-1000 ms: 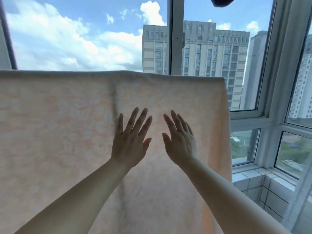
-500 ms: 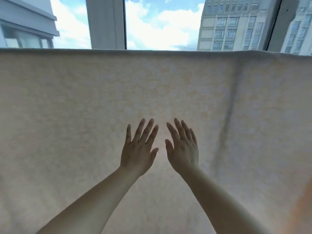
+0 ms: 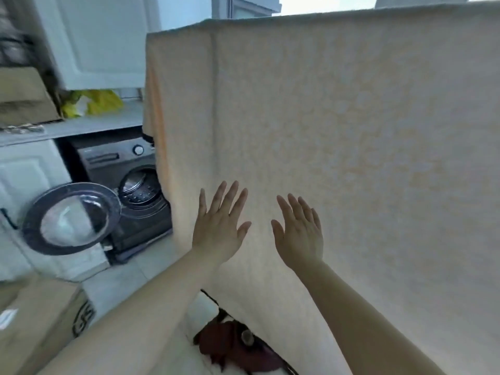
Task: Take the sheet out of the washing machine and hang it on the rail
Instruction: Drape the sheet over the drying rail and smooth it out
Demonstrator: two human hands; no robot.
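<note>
Evidently smoothing: left hand (image 3: 217, 230) and right hand (image 3: 300, 234) lay flat, fingers straight, gripping nothing, against the sheet (image 3: 338, 147). Sheet was draped from above them; rail hidden beneath its fold. Washer (image 3: 127, 190) stood open left of the hands.

Two hands (image 3: 258, 231), one sheet (image 3: 338, 131), one washing machine (image 3: 130, 190).

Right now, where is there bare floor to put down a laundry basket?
A bare strip of floor lies between the open washing machine and the hanging sheet. Nearer, it is crowded: a cardboard box on the left, a dark red bundle under the sheet's lower edge.
</note>
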